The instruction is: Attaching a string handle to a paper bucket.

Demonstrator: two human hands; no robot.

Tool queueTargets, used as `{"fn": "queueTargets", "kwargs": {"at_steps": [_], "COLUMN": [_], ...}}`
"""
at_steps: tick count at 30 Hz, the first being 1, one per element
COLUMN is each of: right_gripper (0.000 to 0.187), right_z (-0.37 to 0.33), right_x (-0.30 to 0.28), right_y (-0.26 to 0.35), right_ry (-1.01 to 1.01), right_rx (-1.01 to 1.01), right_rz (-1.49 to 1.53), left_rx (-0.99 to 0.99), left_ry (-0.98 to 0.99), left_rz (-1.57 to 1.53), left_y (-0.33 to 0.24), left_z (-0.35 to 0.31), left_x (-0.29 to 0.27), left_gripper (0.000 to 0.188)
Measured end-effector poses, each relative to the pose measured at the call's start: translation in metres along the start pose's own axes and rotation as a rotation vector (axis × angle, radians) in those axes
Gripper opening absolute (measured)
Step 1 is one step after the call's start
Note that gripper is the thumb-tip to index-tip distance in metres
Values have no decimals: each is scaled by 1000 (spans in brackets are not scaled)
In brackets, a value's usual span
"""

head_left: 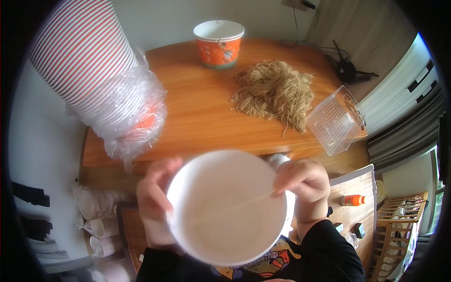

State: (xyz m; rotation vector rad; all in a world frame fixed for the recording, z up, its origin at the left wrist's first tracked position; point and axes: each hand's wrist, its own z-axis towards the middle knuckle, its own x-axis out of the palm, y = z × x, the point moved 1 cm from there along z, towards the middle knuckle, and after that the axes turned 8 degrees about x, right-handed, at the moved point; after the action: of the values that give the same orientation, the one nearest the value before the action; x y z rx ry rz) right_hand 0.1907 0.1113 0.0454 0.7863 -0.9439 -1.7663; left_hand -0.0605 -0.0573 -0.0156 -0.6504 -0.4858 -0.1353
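Left hand (157, 190): lay blurred against the rim of the white bucket (225, 235); whether it gripped could not be told. Right hand (303, 181): pinched a pale strand (253, 200) crossing the mouth. Bucket: before the black shirt (336, 251), nearer than the table (188, 127). Risk: a slack pinch might have lost the strand. Pose: hands flanked the rim, right fingers curled inward.

Two bare hands work level with each other in front of the torso, elbows bent in black sleeves (331, 251). The left hand (155, 190), blurred, rises with fingers apart and curved inward, its wrist partly hidden. The right hand (305, 181) turns inward, fingers curled, thumb and forefinger pinched together above a bare right wrist (312, 211).
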Motion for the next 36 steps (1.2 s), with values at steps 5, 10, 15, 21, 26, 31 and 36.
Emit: {"fn": "queueTargets", "kwargs": {"at_steps": [5, 10, 15, 21, 26, 31, 36], "right_gripper": [18, 30, 29, 30, 34, 42, 43], "right_z": [-2, 3, 6, 14, 20, 27, 27], "right_x": [22, 25, 27, 42, 67, 87, 80], "right_y": [12, 8, -12, -22, -25, -32, -33], "right_ry": [-474, -423, -531, -609, -565, -599, -631], "right_rx": [125, 51, 21, 64, 76, 78, 4], "right_rz": [-258, -702, -877, -949, -819, -682, -742], "left_rx": [153, 13, -201, -379, -751, -810, -822], "left_ry": [-65, -226, -84, 194, 391, -46, -243], "left_rz": [433, 504, 424, 325, 233, -97, -166], "left_y": [3, 11, 23, 33, 51, 61, 61], "left_z": [14, 13, -8, -20, -25, -35, -34], "left_x": [-24, -9, 6, 32, 60, 75, 76], "left_gripper": [39, 17, 7, 10, 30, 46, 48]}}
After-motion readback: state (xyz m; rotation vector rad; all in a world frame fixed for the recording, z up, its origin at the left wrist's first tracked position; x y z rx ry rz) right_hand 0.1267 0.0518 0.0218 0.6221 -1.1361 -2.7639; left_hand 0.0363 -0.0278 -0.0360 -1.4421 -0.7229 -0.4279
